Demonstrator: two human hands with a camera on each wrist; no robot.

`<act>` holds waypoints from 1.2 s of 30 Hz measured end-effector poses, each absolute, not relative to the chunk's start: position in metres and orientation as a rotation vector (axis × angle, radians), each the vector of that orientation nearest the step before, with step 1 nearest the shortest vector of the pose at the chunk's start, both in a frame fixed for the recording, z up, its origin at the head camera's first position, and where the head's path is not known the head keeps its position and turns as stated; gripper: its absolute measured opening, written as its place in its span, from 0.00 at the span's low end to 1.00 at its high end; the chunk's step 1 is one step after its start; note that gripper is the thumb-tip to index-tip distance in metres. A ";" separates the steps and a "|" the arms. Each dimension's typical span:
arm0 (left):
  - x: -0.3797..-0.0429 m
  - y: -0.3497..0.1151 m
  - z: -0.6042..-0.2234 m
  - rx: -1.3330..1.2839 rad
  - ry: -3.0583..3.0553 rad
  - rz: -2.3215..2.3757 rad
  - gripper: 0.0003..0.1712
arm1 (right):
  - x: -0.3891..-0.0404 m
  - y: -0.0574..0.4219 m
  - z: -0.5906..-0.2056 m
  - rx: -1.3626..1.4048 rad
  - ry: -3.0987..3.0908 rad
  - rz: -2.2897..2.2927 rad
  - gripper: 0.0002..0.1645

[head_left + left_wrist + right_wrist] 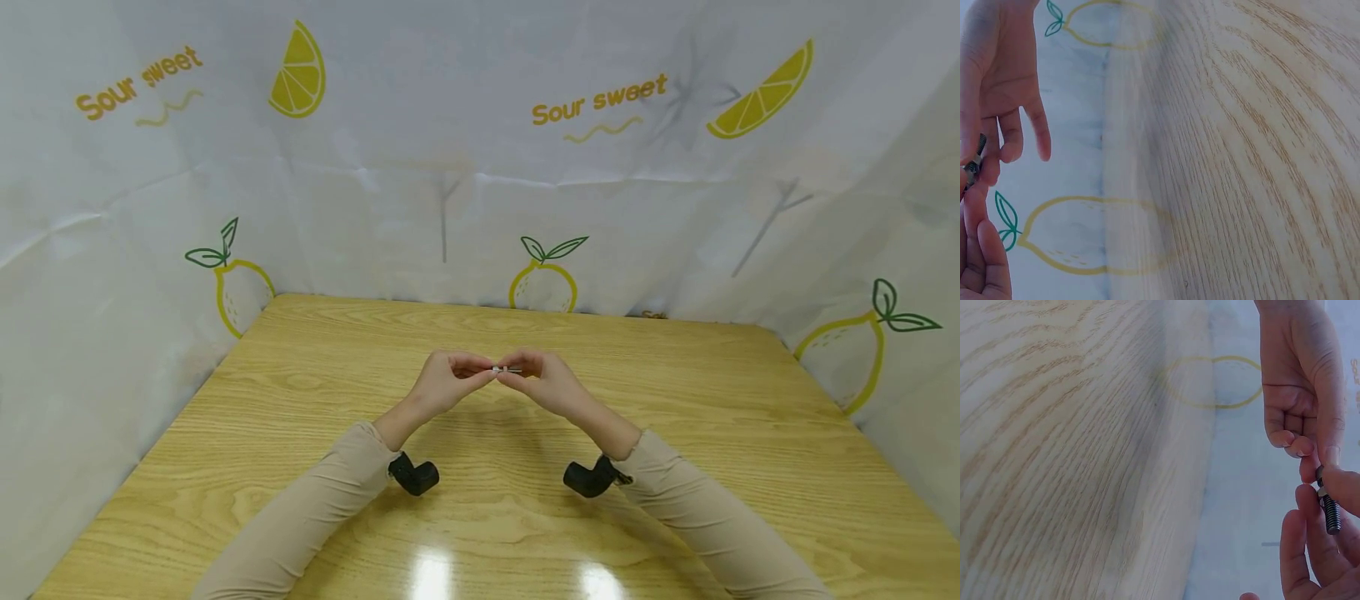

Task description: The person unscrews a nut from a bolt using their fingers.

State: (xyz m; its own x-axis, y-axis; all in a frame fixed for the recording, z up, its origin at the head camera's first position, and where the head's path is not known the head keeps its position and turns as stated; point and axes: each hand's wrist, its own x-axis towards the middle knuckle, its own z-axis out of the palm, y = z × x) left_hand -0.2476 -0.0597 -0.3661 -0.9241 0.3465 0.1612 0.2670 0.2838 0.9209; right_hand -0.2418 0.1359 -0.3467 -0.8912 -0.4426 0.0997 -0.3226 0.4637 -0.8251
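From my feed, the bolt (pixel 1333 519) runs crosswise, threaded tip pointing right. I have the left hand (pixel 442 383) and right hand (pixel 549 385) both pinching it between close-drawn fingertips.

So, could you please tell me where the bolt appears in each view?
Head: bolt, slightly below and right of centre.
Left wrist: bolt, at the left edge, about mid-height.
Right wrist: bolt, near the right edge, below mid-height.
Shared landmark: the table.
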 end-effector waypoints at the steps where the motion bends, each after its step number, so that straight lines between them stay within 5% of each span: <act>1: -0.247 -0.059 -0.366 0.583 2.460 1.743 0.16 | -0.241 0.136 -0.346 -0.669 2.578 -1.419 0.15; 11: -0.222 -0.059 -0.335 0.602 2.489 1.719 0.14 | -0.242 0.136 -0.347 -0.631 2.521 -1.421 0.20; 18: -0.246 -0.060 -0.365 0.611 2.458 1.754 0.15 | -0.241 0.136 -0.346 -0.633 2.596 -1.413 0.18; 36: -0.246 -0.060 -0.366 0.593 2.460 1.759 0.14 | -0.242 0.137 -0.346 -0.630 2.532 -1.414 0.20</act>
State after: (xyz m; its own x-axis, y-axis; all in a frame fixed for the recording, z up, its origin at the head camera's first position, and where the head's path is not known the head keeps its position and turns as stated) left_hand -0.2464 -0.0601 -0.3662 -0.9242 0.3413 0.1714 0.2726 0.2751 0.9220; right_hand -0.2421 0.1375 -0.3457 -0.8954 -0.4420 0.0530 -0.2770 0.4601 -0.8436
